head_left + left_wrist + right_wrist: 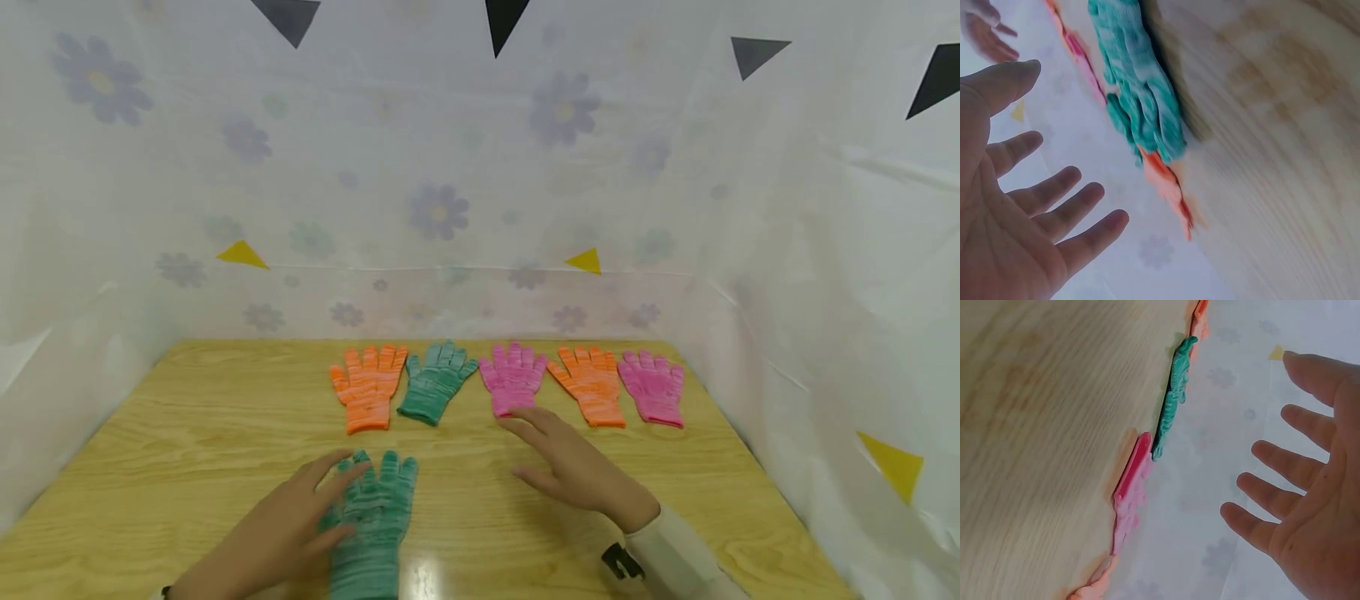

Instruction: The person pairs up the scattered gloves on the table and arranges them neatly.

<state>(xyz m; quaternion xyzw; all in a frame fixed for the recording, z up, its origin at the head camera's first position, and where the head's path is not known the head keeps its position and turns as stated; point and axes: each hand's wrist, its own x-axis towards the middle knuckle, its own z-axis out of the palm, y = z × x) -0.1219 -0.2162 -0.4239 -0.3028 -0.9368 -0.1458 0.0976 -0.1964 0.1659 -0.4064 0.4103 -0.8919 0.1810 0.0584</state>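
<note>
Across the back of the table (225, 458), I saw a row of five: an orange glove (371, 387), a teal glove (435, 387), a pink glove (513, 379), a second orange glove (594, 390) and a second pink glove (652, 387). That much looked finished to me — only the near green glove (381, 525) lay apart, in front of the row. The left hand (285, 521) hovered over it, fingers loose and gripping nothing (it hid part of that glove from the head view). The right hand (573, 467) hung before the middle cuff, fingers spread, grasping nothing — partly in the way. Behind stood a flowered sheet (375, 217) with yellow triangles (243, 255).
</note>
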